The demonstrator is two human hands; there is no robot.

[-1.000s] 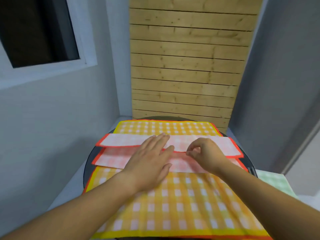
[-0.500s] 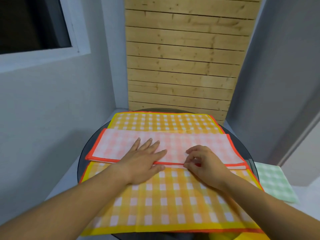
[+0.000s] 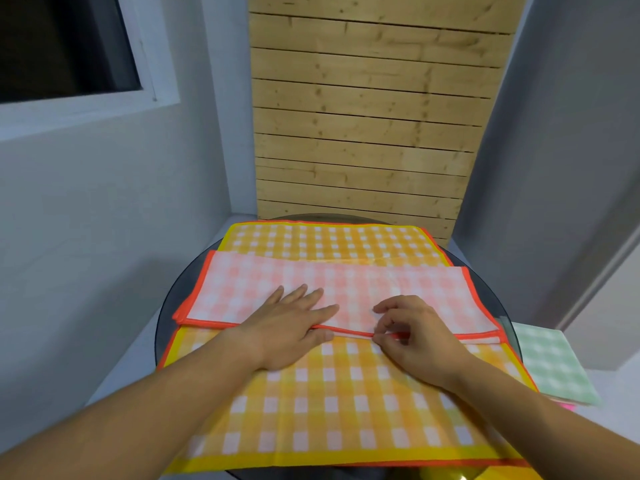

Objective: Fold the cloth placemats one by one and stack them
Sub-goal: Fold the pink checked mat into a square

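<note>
"Left hand (image 3: pixel 294 327) flat, fingers straight. Why press there?"

"I pin the pink mat (image 3: pixel 346 289) with it. That mat is doubled lengthwise, and its two orange hems meet on my side. An open palm stops the top layer sliding off the lower one."

"And the right hand (image 3: pixel 415 337)?"

"Curled, thumb and forefinger pinching that near hem just beside the left fingertips. I judge that I am lining the edges up before the next fold, so the grip is small and right at the hem."

"Where does the mat lie?"

"Across the middle of the yellow mat (image 3: pixel 346 403), which is spread open over the round glass bench (image 3: pixel 185 282). Folding on top of it gives me a flat bed, and it is likely next in turn."

"Where does the stack go?"

"Off to my right, I think. A folded green mat (image 3: pixel 550 362) lies beside the bench with a pink edge showing under it. What that pink thing is I cannot tell."

"What does the next move call for?"

"Probably folding the long strip end to end. It is limp cloth, so the hems may creep apart if I lift the palm too soon."
</note>
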